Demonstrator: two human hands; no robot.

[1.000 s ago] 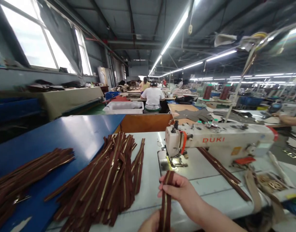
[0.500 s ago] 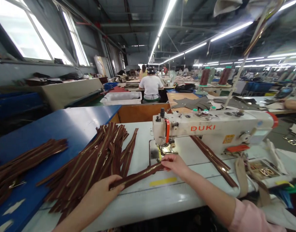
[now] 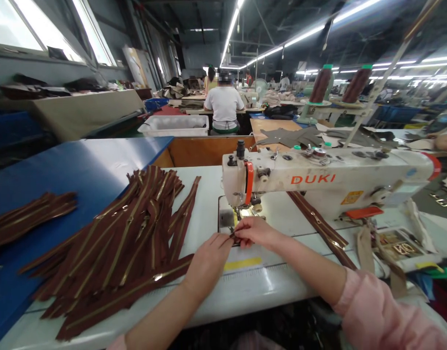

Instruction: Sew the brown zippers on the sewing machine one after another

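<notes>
My left hand (image 3: 210, 255) and my right hand (image 3: 255, 231) meet just in front of the needle area of a white sewing machine (image 3: 267, 177). Their fingertips are pinched together on the end of a brown zipper (image 3: 155, 279), mostly covered by the fingers there. From under my left hand the zipper trails left across the table front, its metal teeth showing. Beside it on the left lies a heap of similar brown zippers (image 3: 130, 221). Another brown zipper strip (image 3: 318, 221) lies beneath the machine's arm, reaching toward the front right.
More zippers (image 3: 29, 211) lie on a blue surface (image 3: 95, 160) at left. A small parts tray (image 3: 402, 243) with metal pieces is at right, near beige straps. Two thread cones (image 3: 321, 85) stand behind the machine. A person in white (image 3: 223, 107) sits ahead, beyond a white bin (image 3: 175, 125).
My left hand has moved right along the zipper to join my right hand near the needle. The zipper now trails left from it. The camera view has tilted down slightly.
</notes>
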